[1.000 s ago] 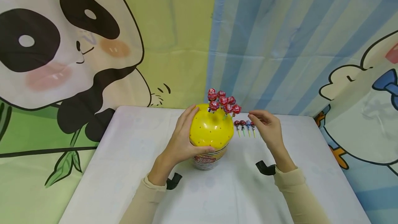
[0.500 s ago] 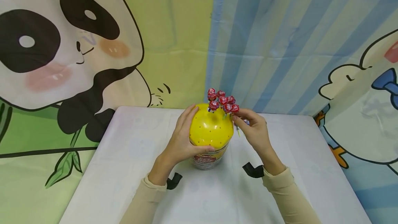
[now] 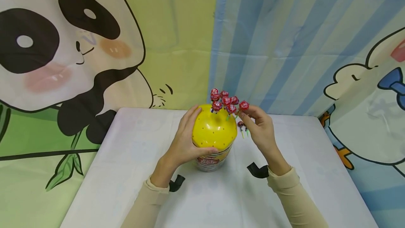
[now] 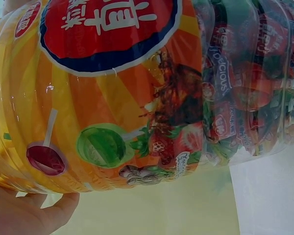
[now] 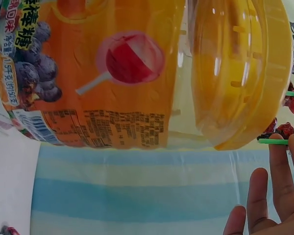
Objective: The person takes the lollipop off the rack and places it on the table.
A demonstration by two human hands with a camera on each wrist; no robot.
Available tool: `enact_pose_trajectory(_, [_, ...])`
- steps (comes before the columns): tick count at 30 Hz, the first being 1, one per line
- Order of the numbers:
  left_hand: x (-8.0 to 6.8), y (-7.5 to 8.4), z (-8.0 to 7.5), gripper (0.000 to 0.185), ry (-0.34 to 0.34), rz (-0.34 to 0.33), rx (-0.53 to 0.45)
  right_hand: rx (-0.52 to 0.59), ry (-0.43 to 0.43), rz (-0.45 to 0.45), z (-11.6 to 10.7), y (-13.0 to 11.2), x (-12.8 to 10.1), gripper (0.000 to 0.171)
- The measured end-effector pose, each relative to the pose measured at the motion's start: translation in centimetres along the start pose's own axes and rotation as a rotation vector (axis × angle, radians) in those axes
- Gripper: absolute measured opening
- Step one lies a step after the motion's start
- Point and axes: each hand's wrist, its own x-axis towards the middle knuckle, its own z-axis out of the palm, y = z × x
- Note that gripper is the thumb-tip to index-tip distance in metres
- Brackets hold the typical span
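- My left hand (image 3: 185, 140) wraps round the left side of the yellow domed plastic lid (image 3: 214, 129), fingers curled over the top and thumb pressed along its front lower edge.
- That lid caps a clear plastic lollipop jar with an orange printed label (image 4: 112, 98), which stands on the white tabletop (image 3: 126, 171) between my two hands; my left wrist view shows wrapped sweets packed inside it.
- My right hand (image 3: 261, 133) is just right of the lid, thumb and forefinger pinching the green stick of a red-wrapped lollipop (image 3: 243, 105) close under its head.
- The lollipop is held tilted at the lid's upper right edge, its head level with the others; I cannot tell whether the stick's tip sits in a hole.
- In my right wrist view the green stick (image 5: 273, 141) lies across my fingertips (image 5: 279, 166) right beside the lid's rim.
- A cluster of red-wrapped lollipops (image 3: 223, 100) stands upright in the top of the lid, just beyond my left fingertips and left of the one I hold.
- A few loose lollipops with green sticks (image 3: 243, 128) lie on the tabletop just behind my right hand, partly hidden by it.
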Motion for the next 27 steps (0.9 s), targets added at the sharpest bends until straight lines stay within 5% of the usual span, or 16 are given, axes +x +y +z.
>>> enact_pose_trajectory(12, [0.0,-0.1,0.0,0.126,-0.002,0.002,-0.005,-0.014,0.025,-0.026,-2.5,3.2,0.0,0.021])
enact_pose_trajectory(21, [0.1,0.1,0.0,0.125,-0.004,-0.012,-0.009,-0.100,0.080,0.077,-4.4,2.4,-0.3,0.018])
enact_pose_trajectory(27, [0.0,0.0,0.0,0.124,-0.006,-0.015,-0.008,-0.188,0.124,0.138,-6.2,4.3,-0.7,0.017])
